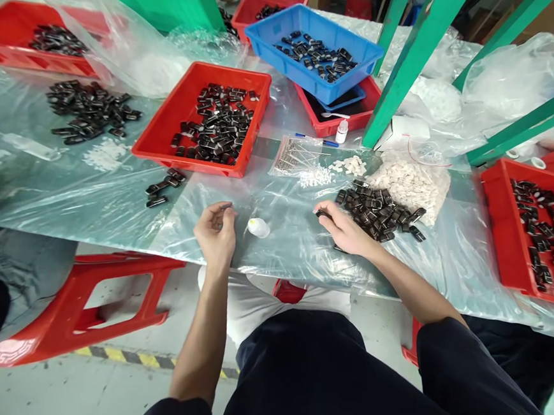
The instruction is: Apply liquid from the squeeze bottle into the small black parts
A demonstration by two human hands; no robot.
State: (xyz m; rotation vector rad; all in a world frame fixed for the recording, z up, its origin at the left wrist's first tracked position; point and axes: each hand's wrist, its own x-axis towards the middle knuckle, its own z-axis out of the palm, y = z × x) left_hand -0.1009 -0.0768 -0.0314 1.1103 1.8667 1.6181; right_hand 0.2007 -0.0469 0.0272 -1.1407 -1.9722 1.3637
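My right hand (pixel 348 229) grips a small black plastic part (pixel 324 214) at the left edge of a heap of similar black parts (pixel 377 209). My left hand (pixel 216 233) rests above the table's near edge with its fingers curled and thumb close to the index finger; what it holds, if anything, is too small to make out. Between the hands lies a small white bottle (pixel 259 227) on its side, nearer the left. Beyond it are a pile of tiny white pieces (pixel 316 176) and a bag of metal pins (pixel 296 155).
A red bin (pixel 156 135) of black parts stands ahead, with a blue bin (pixel 268 32) stacked behind it. Green posts (pixel 417 43) rise at the right. A bag of white pieces (pixel 414 184) borders the heap. Another red bin (pixel 504 234) sits far right. Co-workers are partly visible.
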